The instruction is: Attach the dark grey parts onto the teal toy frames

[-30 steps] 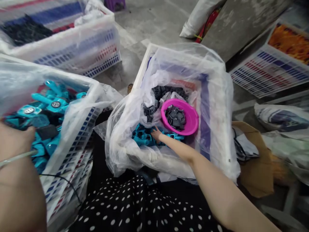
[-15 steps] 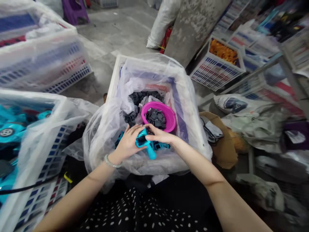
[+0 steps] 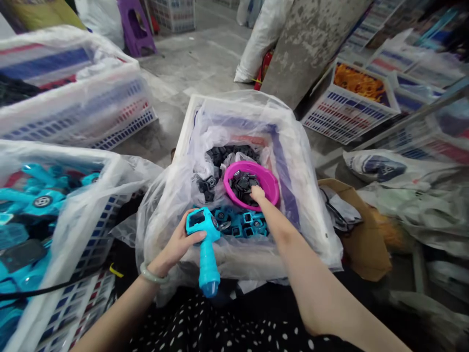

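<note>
A: Where is the blue toy handle (image 3: 205, 244)?
B: Gripped at its head by the left hand (image 3: 179, 242), above the lap.
A: And the right hand (image 3: 257, 193)?
B: Inside the pink bowl (image 3: 270, 182), fingers on the black parts (image 3: 242, 182); grip cannot be told.

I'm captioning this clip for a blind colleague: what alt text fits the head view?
A person's left hand holds a blue plastic toy handle upright while the right hand reaches into a pink bowl of small black parts. Both sit over a white crate lined with clear plastic.
</note>
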### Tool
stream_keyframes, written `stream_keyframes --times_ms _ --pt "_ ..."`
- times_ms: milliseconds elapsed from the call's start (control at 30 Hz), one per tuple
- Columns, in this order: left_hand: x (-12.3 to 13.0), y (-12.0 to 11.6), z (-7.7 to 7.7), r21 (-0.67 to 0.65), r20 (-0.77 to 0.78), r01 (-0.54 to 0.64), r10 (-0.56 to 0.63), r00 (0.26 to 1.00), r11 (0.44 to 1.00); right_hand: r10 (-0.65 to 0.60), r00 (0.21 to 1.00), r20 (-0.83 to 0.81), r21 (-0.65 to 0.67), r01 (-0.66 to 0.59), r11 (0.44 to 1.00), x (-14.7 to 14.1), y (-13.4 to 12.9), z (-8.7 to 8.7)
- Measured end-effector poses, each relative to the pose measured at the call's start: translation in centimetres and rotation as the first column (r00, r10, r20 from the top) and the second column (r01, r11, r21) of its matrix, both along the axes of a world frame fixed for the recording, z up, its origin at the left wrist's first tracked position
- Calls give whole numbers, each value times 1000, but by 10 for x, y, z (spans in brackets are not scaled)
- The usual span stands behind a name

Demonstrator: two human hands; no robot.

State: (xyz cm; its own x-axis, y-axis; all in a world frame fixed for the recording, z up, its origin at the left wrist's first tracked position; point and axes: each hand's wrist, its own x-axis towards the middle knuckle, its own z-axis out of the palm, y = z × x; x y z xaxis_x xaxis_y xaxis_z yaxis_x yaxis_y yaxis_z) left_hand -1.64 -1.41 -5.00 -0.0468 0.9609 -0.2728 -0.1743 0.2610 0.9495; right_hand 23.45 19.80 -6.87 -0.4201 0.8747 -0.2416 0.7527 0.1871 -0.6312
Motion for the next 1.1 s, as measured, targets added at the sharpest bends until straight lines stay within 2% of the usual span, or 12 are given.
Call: stream_keyframes --times_ms 100,200,267,333,367,433,533,600,800,933,1033,1100 --pt "1 4 2 -51 -65 120 -123 990 991 -12 1000 1 29 12 1000 -8 -4 2" --pt "13 13 6 -46 -215 295 -298 930 954 56 995 -84 77 -50 996 -7 -37 24" --pt "23 18 8 9 -311 324 -305 900 946 250 942 -223 156 -219 963 -3 -70 48" --pt "30 21 9 74 -351 327 -282 893 942 445 833 -329 223 -389 894 3 -102 70" --pt "32 21 10 104 -362 337 -280 889 936 492 793 -360 230 -435 870 5 -116 79" --pt "32 21 13 161 -403 370 -281 871 915 465 797 -386 201 -419 885 8 -136 88" --pt "26 19 21 208 -476 417 -281 833 885 334 854 -400 215 -267 940 8 -151 87" --pt "21 18 28 221 -510 440 -282 813 871 299 868 -396 274 -199 941 6 -155 82" --pt "12 13 37 236 -642 475 -230 731 848 362 855 -372 292 -263 920 -1 -158 75" --pt "9 7 31 235 -599 429 -218 770 872 348 855 -385 254 -264 930 -5 -154 74" --pt "5 4 25 329 -501 400 -201 842 856 252 802 -541 83 -247 965 -8 -151 68" --pt "1 4 21 441 -427 417 -223 876 795 97 729 -678 -201 -310 929 -13 -151 61"
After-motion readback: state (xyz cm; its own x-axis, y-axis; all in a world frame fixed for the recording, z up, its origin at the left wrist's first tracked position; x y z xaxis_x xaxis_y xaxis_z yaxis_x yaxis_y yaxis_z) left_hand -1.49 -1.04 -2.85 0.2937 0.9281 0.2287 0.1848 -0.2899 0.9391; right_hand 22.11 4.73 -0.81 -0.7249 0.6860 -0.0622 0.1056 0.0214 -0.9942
